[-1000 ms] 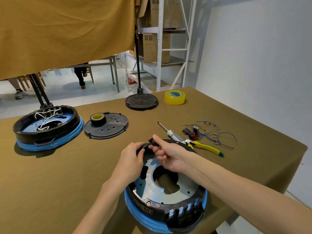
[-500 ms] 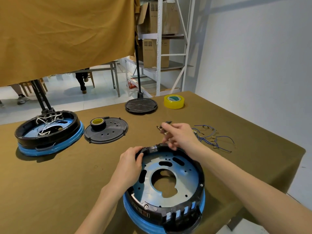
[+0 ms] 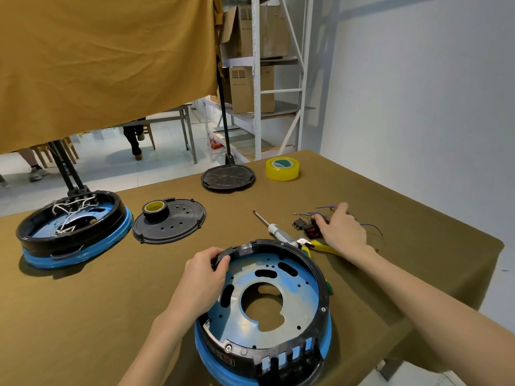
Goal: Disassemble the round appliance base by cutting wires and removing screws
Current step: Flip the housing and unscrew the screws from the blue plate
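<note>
Workshop or storeroom: metal shelving (image 3: 257, 79) with cardboard boxes (image 3: 250, 90), cloth-covered work surface (image 3: 111, 302), screwdriver (image 3: 274, 228), tape roll (image 3: 282, 169).

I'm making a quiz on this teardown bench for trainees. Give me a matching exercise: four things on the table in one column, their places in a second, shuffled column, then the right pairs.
Things:
1. yellow roll of clear tape
2. small black roll with yellow core
3. white wires
4. silver-handled screwdriver

Places:
A. inside the far left round base
B. on the perforated black plastic disc
C. between the near round base and the cut blue wires
D. near the table's far edge, right of the flat black stand base

Pairs: 1-D, 2-B, 3-A, 4-C
</note>
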Demonstrator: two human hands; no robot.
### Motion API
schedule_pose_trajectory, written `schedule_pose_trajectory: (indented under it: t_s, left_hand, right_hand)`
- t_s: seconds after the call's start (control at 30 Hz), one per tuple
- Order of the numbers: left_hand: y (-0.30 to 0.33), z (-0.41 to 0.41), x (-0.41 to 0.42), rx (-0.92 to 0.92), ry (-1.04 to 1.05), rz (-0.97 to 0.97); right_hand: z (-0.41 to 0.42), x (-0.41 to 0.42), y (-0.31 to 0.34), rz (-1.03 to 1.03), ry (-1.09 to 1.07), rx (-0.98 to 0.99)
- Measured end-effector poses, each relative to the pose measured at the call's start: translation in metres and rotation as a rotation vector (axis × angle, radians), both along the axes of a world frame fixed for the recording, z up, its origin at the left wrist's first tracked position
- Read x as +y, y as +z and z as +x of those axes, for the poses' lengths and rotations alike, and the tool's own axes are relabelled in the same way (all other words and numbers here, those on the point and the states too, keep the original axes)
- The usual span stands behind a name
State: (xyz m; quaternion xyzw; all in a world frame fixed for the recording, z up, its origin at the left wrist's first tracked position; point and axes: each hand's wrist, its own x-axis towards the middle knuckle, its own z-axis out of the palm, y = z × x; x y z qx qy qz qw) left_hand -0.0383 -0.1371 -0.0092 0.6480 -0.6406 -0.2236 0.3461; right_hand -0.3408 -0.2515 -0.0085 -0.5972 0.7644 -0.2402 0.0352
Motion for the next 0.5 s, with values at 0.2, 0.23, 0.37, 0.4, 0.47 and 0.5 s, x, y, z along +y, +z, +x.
schedule_pose_trajectory:
  t_s: [0.2,0.23,0.37,0.4,0.47,0.5]
  left_hand:
    - [0.0,0.0,-0.002,-0.003,0.01,-0.012]
    - [0.001,0.0,-0.002,-0.002,0.014,-0.012]
    - [0.001,0.0,0.0,-0.003,0.042,-0.021]
    - [0.001,0.001,0.001,-0.006,0.056,-0.024]
    - [0.0,0.006,0.003,-0.015,0.098,-0.034]
    - [-0.001,0.009,0.003,-0.012,0.122,-0.04]
  right_hand:
    - [0.005,0.031,-0.007,0.056,0.308,0.135]
    - [0.005,0.036,-0.008,0.054,0.332,0.185]
    - [0.002,0.044,-0.009,0.116,0.358,0.194]
    - [0.0,0.045,-0.008,0.135,0.351,0.202]
    - [-0.004,0.048,-0.006,0.168,0.287,0.26]
    - [-0.005,0.048,-0.004,0.163,0.244,0.309]
